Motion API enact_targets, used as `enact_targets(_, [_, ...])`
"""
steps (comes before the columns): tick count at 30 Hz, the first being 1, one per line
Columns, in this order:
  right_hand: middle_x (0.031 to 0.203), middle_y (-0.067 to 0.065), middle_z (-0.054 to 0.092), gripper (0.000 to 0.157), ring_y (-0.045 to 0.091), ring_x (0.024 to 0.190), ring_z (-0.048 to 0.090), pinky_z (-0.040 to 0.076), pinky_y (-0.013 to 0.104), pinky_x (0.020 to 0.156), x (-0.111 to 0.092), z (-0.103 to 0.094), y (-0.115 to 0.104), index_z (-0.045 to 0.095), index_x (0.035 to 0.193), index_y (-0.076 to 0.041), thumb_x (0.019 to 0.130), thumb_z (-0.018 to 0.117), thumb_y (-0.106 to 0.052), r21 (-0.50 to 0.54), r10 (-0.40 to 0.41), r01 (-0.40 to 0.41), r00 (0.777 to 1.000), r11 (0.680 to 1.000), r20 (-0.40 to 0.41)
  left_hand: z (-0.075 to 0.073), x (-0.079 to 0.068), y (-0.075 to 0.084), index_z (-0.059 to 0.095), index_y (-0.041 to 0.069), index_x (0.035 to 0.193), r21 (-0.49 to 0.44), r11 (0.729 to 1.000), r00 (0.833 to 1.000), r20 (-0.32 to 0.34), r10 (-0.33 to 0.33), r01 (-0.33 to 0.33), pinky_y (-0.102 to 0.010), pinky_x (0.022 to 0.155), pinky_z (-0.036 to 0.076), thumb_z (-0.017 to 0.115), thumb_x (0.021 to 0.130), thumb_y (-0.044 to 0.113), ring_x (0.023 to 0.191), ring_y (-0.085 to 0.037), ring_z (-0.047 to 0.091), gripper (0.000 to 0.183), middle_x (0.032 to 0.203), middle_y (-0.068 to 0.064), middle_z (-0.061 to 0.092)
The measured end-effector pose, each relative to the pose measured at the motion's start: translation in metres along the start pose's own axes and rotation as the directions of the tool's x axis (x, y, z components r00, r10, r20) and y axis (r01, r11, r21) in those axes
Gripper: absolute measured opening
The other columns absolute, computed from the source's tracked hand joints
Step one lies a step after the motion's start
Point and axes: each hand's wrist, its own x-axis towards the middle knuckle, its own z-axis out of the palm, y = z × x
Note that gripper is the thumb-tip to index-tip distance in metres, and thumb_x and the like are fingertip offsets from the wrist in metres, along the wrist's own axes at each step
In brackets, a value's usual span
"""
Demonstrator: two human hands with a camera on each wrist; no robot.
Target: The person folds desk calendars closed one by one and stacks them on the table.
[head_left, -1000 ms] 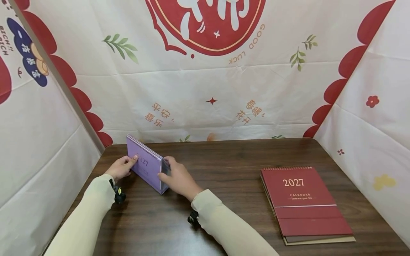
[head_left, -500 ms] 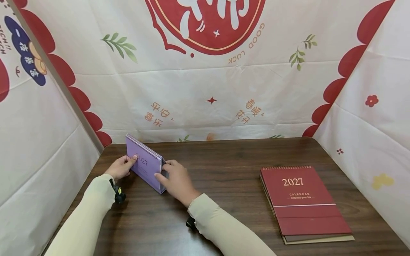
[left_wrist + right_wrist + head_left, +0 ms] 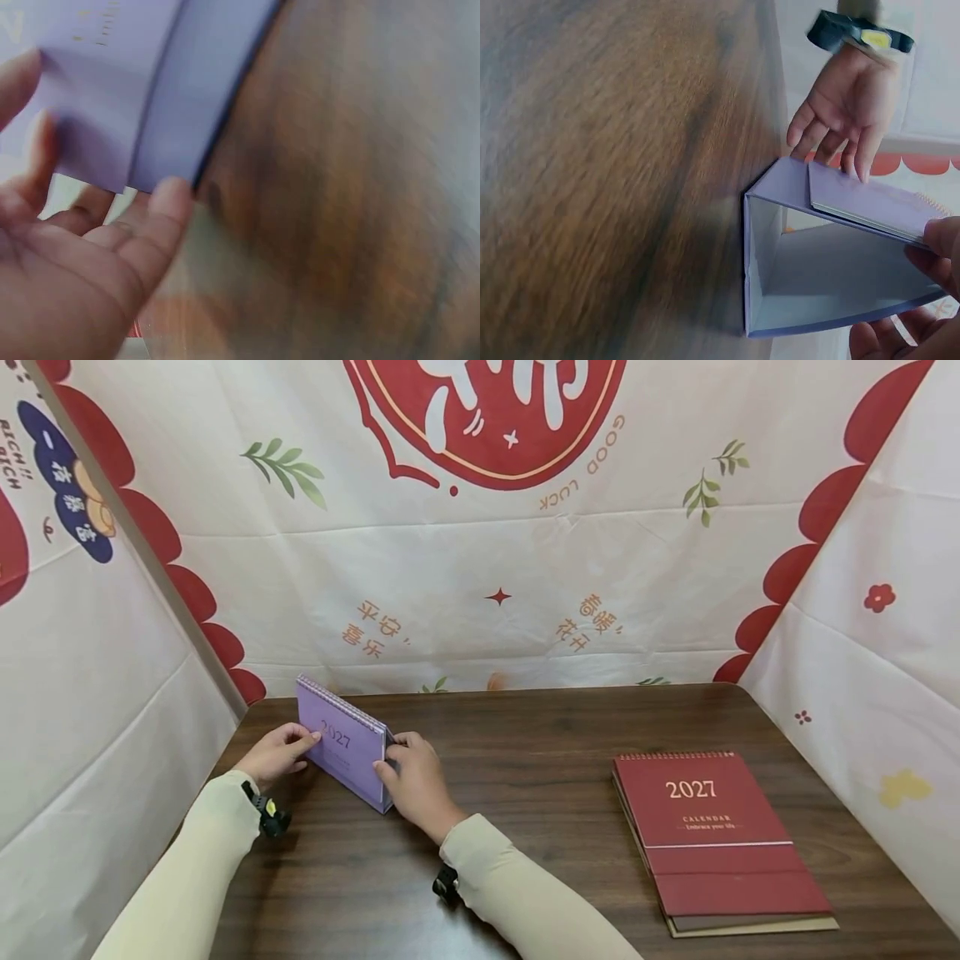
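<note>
A purple 2027 desk calendar (image 3: 341,752) stands like a tent on the table's left side, its spiral binding on top. My left hand (image 3: 276,753) is at its left end; in the left wrist view the thumb and a finger lie near the cover, and other fingers reach the end edge. The fingers of this left hand (image 3: 851,112) look fairly straight in the right wrist view. My right hand (image 3: 420,781) grips the right end, thumb on the front cover and a finger inside the hollow stand (image 3: 825,259). Its other fingertips are partly hidden.
A red 2027 calendar (image 3: 723,827) lies on the right of the dark wooden table (image 3: 525,777). White printed cloth (image 3: 450,552) surrounds the table at the back and sides. Each wrist wears a black strapped camera.
My left hand has drawn back slightly to the left, its thumb shifting on the cover. My right hand has shifted a little at the right end. The purple calendar stays nearly in place.
</note>
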Motion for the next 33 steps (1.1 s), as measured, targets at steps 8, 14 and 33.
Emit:
enact_targets(8, [0.116,0.006,0.055,0.021,0.020,0.106,0.053,0.042,0.032,0.090,0.006,-0.011,0.005,0.069,0.095,-0.008,0.089,0.062,-0.027,0.067,0.005,-0.006,1.000,0.998,0.011,0.005,-0.003,-0.001,0.029,-0.007,0.118,0.053,0.990,0.975,-0.174,0.138,-0.131,-0.023,0.071,0.044,0.056,0.092,0.029,0.089,-0.015,0.044,0.052,0.105,-0.015,0.041])
enact_targets(14, [0.119,0.007,0.056,0.023,0.021,0.109,0.053,0.043,0.032,0.091,0.010,-0.026,0.011,0.069,0.097,-0.008,0.089,0.061,-0.028,0.050,0.014,-0.015,1.000,0.999,0.012,0.011,-0.005,0.004,0.026,-0.007,0.132,0.078,0.981,0.960,-0.206,0.191,-0.178,-0.018,0.072,0.044,0.050,0.095,0.020,0.097,-0.022,0.050,0.051,0.113,-0.025,0.049])
enact_targets(33, [0.114,0.005,0.059,0.011,0.016,0.105,0.054,0.045,0.033,0.084,-0.002,-0.102,0.062,0.068,0.094,-0.006,0.087,0.063,-0.013,0.145,0.026,-0.002,0.986,0.989,-0.167,0.078,-0.041,0.053,0.052,0.002,0.116,0.114,0.945,0.915,-0.240,0.325,-0.306,-0.025,0.073,0.047,0.050,0.095,0.011,0.092,-0.023,0.055,0.023,0.103,-0.016,0.059])
